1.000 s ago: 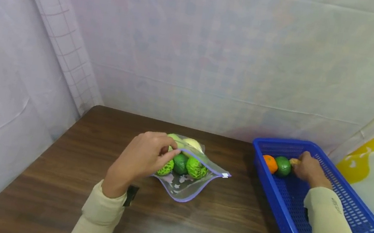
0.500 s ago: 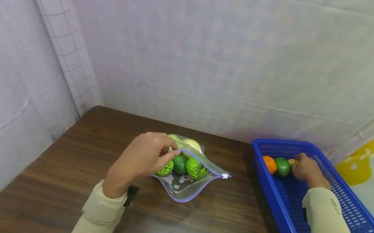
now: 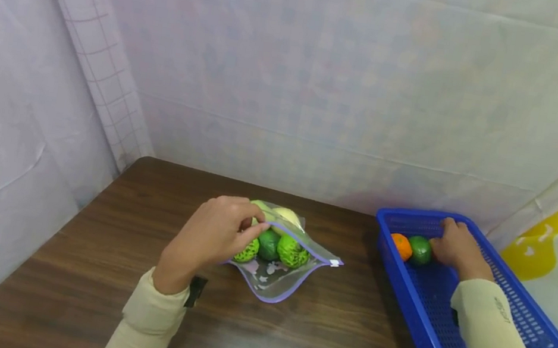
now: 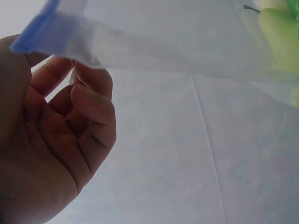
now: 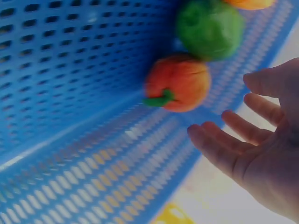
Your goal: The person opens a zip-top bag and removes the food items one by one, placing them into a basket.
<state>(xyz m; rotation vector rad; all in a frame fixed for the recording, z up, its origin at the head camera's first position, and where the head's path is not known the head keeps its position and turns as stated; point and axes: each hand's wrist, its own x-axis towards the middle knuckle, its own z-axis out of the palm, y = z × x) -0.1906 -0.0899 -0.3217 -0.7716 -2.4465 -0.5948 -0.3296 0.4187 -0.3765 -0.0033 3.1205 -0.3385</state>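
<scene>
Clear, soft plastic bag (image 3: 270, 286), purple-edged, mouth agape, on tabletop (image 3: 85, 241); rounded produce inside, including bumpy light-green ball (image 3: 292, 252). Left hand (image 3: 217, 228) pinches bag's edge. Right hand (image 3: 458, 250) over blue perforated-plastic basket (image 3: 410, 302), fingers loosely spread, near fruit. Orange fruit (image 3: 401, 246) touches glossy green fruit (image 3: 420, 250) there. Right wrist view alone shows round red-orange fruit (image 5: 178, 84) with green stem, beside green one. Left wrist view adds dark stem (image 4: 252, 9) on pale-green fruit (image 4: 279, 35).

The left wrist view crops the plastic bag (image 4: 145, 46).
</scene>
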